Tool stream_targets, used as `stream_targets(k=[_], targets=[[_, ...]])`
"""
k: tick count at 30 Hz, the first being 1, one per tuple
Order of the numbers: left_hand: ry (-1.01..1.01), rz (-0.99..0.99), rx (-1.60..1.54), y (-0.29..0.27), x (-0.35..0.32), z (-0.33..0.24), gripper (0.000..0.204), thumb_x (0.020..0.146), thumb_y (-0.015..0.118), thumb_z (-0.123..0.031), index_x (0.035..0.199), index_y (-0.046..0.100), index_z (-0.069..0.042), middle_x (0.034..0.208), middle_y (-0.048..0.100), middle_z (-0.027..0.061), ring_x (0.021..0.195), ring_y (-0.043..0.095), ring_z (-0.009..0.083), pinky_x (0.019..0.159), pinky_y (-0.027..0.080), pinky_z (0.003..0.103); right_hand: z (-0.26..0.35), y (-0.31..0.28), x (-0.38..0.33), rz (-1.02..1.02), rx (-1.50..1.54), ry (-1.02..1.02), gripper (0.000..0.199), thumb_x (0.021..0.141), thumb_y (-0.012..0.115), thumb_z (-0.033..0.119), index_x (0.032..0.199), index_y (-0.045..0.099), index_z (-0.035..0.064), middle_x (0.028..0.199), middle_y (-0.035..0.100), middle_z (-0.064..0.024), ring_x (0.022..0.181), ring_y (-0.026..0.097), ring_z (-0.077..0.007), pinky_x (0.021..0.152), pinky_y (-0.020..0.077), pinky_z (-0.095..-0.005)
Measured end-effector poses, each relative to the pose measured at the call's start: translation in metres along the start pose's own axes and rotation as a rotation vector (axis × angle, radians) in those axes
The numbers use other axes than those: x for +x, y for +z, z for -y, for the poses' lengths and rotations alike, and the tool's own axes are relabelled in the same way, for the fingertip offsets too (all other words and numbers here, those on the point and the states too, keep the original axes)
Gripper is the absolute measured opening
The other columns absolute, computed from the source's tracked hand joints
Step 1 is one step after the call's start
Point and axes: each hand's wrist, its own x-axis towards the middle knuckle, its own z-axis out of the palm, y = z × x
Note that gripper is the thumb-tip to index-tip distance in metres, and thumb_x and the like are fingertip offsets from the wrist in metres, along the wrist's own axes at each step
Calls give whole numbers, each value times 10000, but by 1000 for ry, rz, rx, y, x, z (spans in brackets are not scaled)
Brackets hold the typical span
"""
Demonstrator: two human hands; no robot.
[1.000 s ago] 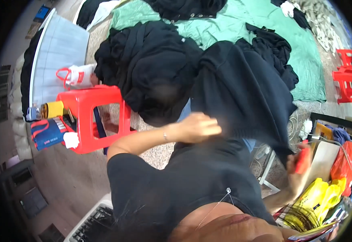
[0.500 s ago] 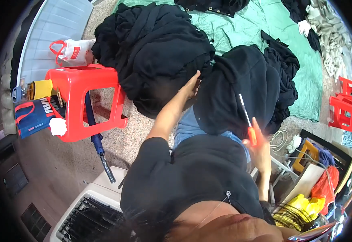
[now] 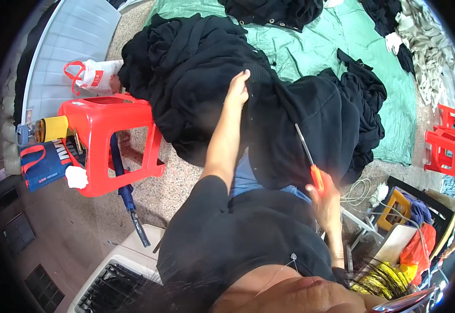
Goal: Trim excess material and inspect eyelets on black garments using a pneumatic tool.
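Grips an orange-handled tool (image 3: 312, 162) in the right hand (image 3: 325, 201), wrapped round the handle, with the thin metal shaft bare. Slants that shaft, the tool's long axis, away from the body and a little leftward, over the black garment (image 3: 284, 135) draped across the blue jeans (image 3: 243, 172). Holds the left hand (image 3: 238, 89) farther out, at the garment's left edge; cannot tell whether pinching the cloth or only resting on it, with the fingers partly turned from view. Has the garment ahead and to the left of the right hand, but to the right of the left hand and mostly closer to the body. Keeps the tool's tip between both hands, well apart from the left and nearer the right. Faces a heaped pile of black cloth (image 3: 185, 88) on the left, crumpled dark cloth (image 3: 367, 104) on the right, a green sheet (image 3: 397, 120) beyond, and a red stool (image 3: 89, 135) left of the legs.
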Motion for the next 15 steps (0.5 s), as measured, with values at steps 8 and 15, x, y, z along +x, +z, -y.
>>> stream_targets(k=[8,15], targets=[[19,107,-51,19,-83,-51,171,980,483,-126,1035,607,-21,1031,665,88,965,647,191,857,520,311,12,38,61,-144,-261,-246,302,868,662,358,891,533,86,605,615,-147,563,636,-345,489,489,-413],[80,53,-16,-4,-75,-50,186,971,517,-163,1038,624,-26,1063,663,100,971,647,217,896,509,360,19,41,66,-145,-353,-311,348,862,654,404,847,516,86,516,567,-126,497,617,-319,449,477,-400]])
